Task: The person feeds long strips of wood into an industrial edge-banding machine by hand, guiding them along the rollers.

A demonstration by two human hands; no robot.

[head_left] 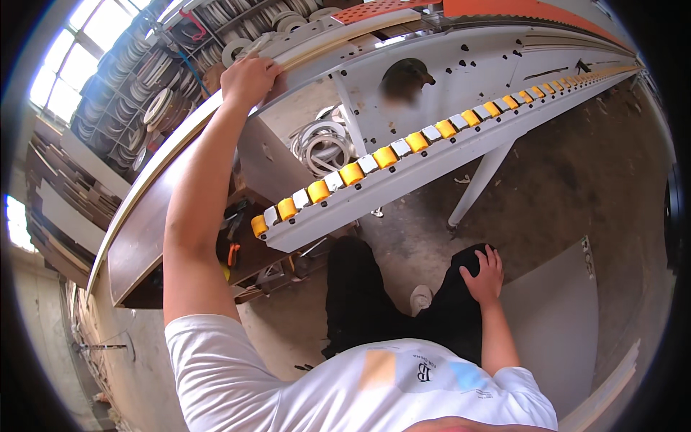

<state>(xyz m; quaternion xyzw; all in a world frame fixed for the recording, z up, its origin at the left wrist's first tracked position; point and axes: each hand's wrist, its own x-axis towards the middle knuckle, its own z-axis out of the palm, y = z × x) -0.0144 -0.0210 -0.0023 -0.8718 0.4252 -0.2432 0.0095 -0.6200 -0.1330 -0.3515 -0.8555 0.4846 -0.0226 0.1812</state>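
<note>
Left head fisheye (wide) looks down over hands [484, 275].

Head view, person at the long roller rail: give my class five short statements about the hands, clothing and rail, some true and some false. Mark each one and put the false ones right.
1. The left hand is higher in the picture than the right hand. True.
2. The right hand grips the roller rail. False: it rests on the knee, apart from the rail.
3. Yellow rollers line the top of the rail. True.
4. The shirt is mainly white and the trousers are black. True.
5. The footwear in view is a black boot. False: it is a white shoe.
</note>
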